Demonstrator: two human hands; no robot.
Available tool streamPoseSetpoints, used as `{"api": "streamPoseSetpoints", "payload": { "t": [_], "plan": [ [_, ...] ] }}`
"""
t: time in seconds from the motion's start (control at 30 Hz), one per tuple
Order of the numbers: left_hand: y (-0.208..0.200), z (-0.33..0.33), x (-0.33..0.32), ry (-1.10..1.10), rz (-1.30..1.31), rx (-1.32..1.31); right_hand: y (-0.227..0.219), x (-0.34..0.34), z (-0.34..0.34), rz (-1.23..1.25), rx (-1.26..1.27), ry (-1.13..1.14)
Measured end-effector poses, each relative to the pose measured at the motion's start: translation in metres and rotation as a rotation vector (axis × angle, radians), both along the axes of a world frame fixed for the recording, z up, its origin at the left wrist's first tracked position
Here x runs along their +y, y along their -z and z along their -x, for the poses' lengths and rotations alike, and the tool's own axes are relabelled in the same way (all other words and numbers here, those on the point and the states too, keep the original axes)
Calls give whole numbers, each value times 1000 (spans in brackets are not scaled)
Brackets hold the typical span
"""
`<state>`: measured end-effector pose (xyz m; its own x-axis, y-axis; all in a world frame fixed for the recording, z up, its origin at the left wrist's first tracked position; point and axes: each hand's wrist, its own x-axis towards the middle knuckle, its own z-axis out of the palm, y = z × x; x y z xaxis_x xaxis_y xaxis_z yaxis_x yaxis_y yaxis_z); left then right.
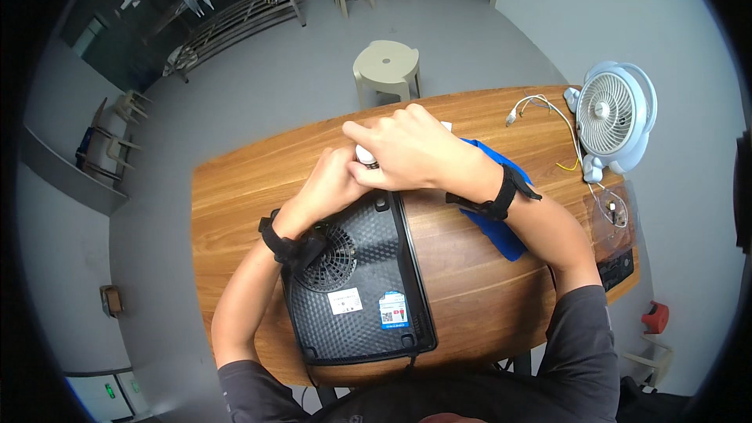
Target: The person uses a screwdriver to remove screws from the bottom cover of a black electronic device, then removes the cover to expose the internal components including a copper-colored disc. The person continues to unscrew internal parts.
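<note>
Work looks early, by my reading: black appliance (356, 282) lies underside up on the wooden table (235, 211), casing closed (stickers and fan grille facing up); left hand (333, 184) and right hand (411, 149) both clench a small white tool (365, 155) at its far edge.

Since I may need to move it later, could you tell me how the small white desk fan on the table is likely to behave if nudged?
The white desk fan looks like thin plastic, so probably light and easy to slide. It stands upright with a wide round head, so a high push might tip it. Loose wires lie beside it and could drag along.
</note>
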<state>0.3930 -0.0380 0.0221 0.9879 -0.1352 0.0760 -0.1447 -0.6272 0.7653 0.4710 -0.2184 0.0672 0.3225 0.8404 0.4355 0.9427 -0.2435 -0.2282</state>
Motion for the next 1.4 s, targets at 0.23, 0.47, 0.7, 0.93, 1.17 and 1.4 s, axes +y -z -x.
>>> {"api": "streamPoseSetpoints", "payload": {
  "t": [0.23,0.47,0.7,0.93,1.17,1.4],
  "plan": [
    [-2,-3,-5,-6,-114,-56,8,4,1,-33,7,-13],
    [-1,1,-1,-5,-91,-79,-8,-1,11,88,16,79],
    [3,-7,-13,-62,-118,-82,6,-1,1,-34,-22,34],
    [1,-3,-12,-44,-67,-62,-4,2,1,99,-28,54],
    [7,-3,-12,-53,-70,-136,-3,1,9,99,57,45],
    [-4,-1,-10,-80,-99,-59,5,-4,4,48,6,108]
  ]
}}
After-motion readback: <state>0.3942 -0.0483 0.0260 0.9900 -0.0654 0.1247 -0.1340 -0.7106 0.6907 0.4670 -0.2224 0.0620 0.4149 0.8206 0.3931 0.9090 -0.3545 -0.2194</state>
